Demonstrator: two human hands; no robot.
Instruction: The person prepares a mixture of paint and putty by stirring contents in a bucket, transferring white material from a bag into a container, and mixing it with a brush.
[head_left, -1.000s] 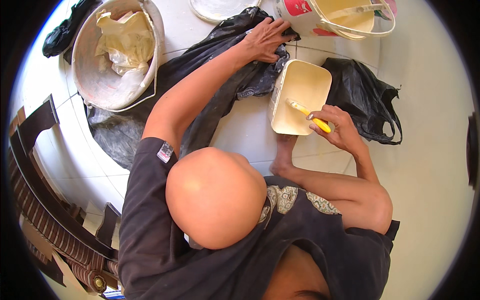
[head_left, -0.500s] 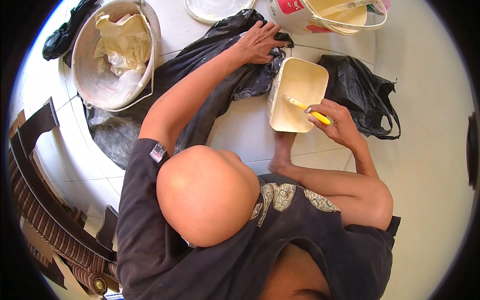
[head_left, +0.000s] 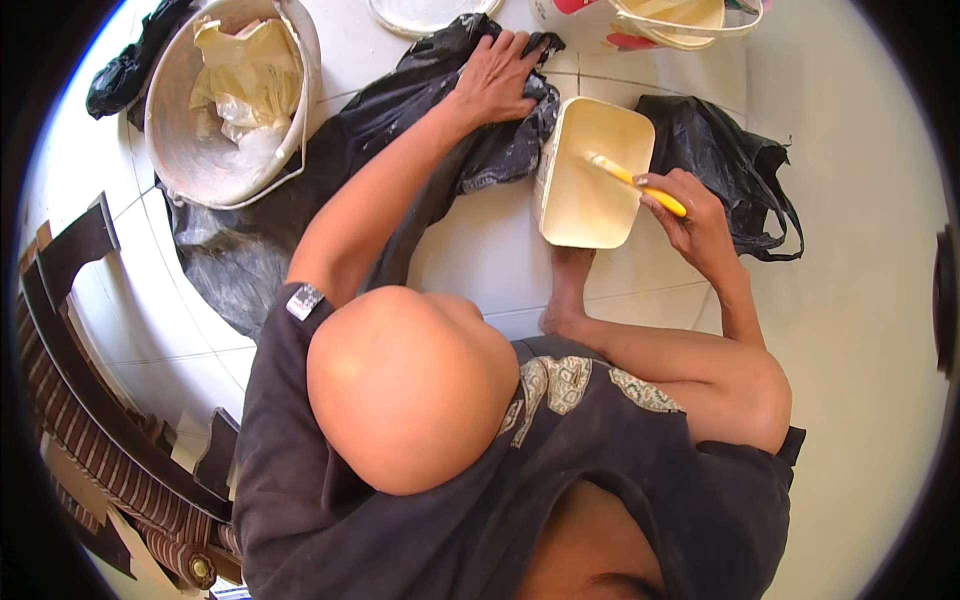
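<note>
My right hand (head_left: 690, 222) holds a paintbrush (head_left: 660, 197) by its yellow handle, fingers closed around it. The pale bristle end reaches inside a cream-coloured rectangular tub (head_left: 610, 222), which is tilted so that its open mouth faces me. Cream paint coats the inside. Farther left, my left hand (head_left: 495, 78) lies on a crumpled black sheet (head_left: 420, 85) smeared with white, its fingers stretched out and thumb apart. Just right of the tub rests a black plastic bag (head_left: 720, 165) with loop handles.
A dirty white bucket (head_left: 170, 150) with crumpled yellowish plastic inside stands far left. At the top are a round white lid (head_left: 432, 12) and a handled paint bucket (head_left: 620, 40). A striped, dark wooden chair (head_left: 110, 420) is lower left. My bare foot (head_left: 570, 290) is near the tub.
My right hand has moved the brush up and to the right within the tub. My left hand sits slightly farther left, still on the black sheet. The view has shifted a little.
</note>
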